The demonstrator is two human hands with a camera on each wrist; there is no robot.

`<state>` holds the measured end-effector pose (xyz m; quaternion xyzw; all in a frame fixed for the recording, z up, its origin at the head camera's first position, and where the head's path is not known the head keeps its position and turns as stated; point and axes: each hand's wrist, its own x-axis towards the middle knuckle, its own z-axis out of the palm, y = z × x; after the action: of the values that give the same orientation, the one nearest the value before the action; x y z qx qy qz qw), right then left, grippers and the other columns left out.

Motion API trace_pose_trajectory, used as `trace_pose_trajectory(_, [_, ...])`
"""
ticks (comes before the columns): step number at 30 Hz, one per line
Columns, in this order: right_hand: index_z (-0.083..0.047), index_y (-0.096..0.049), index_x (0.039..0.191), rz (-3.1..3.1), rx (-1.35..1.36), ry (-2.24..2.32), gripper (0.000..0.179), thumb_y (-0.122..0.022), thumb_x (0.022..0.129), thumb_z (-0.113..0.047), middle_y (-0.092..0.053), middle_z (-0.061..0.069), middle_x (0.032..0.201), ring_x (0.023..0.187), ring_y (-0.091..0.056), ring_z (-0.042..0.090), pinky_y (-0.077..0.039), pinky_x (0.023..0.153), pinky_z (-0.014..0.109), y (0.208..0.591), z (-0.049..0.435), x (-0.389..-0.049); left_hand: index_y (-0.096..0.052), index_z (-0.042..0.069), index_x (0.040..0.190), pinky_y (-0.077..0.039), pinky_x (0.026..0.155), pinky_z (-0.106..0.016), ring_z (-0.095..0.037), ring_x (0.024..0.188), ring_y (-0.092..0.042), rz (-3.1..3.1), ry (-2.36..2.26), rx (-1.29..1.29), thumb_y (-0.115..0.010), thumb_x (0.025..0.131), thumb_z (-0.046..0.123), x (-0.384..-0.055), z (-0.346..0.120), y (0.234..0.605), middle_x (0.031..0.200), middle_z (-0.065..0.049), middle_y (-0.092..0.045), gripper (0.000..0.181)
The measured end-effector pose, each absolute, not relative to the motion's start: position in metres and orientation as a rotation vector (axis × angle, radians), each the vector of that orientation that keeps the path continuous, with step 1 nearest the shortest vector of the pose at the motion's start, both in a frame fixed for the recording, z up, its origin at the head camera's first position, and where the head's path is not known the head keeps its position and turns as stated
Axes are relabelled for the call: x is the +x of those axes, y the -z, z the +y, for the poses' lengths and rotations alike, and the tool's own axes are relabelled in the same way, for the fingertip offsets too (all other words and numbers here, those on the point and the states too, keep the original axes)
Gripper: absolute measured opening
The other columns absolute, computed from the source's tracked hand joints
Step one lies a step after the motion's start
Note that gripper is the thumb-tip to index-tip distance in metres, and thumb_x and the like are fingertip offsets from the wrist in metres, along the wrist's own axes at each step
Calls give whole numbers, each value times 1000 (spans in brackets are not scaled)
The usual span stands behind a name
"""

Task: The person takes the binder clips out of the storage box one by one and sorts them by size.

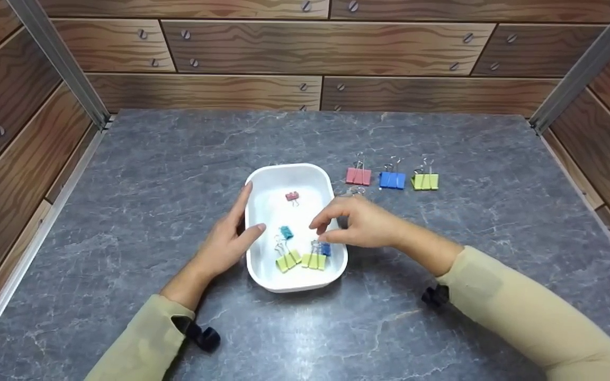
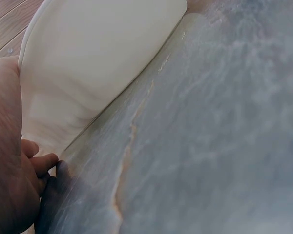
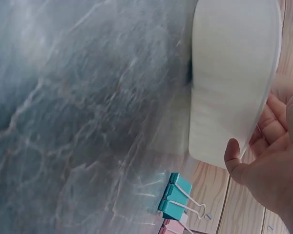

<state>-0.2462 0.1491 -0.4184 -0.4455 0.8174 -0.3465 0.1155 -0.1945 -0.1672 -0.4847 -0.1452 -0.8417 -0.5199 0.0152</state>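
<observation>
A white plastic tub [image 1: 289, 172] stands on the table. My left hand [image 1: 226, 241] grips its left side, thumb over the rim and fingers along the outer wall. My right hand [image 1: 360, 225] reaches over the right rim, fingers bent, a gap between thumb and forefinger and nothing visible in it. Inside lie a small red binder clip [image 1: 292, 196], a small teal binder clip [image 1: 286, 232], two yellow-green binder clips [image 1: 288, 261] and a blue binder clip [image 1: 326, 249], the blue one close below my right fingertips.
Right of the tub, a pink binder clip [image 1: 358, 177], a larger blue binder clip [image 1: 392, 180] and a yellow-green binder clip [image 1: 425, 182] stand in a row. A larger teal binder clip [image 3: 176, 196] stands near the pink one, mostly hidden behind my right hand in the head view. Wood-patterned panels [image 1: 326, 47] enclose the table.
</observation>
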Motion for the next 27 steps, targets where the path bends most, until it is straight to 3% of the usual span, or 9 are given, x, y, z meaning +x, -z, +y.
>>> trace_pose_trajectory(6, [-13,-83,114,2374,-1359,910,22,-82,93,-21,-76,-6,100,94,-61,19,-49,76,32,422,146,-248,-15,32,172,-35,121,-47,-26,152,-40,-2616,1648,-439,-66,104,32,-195,-168,487,171,-8,-33,86])
trace_pose_trajectory(27, [-16,-84,113,2364,-1360,901,20,-79,94,-18,-72,-7,96,95,-58,29,-44,78,35,428,142,-245,-15,32,172,-35,121,-46,-26,151,-42,-2629,1610,-446,-65,104,31,-194,-167,484,169,-11,-36,84])
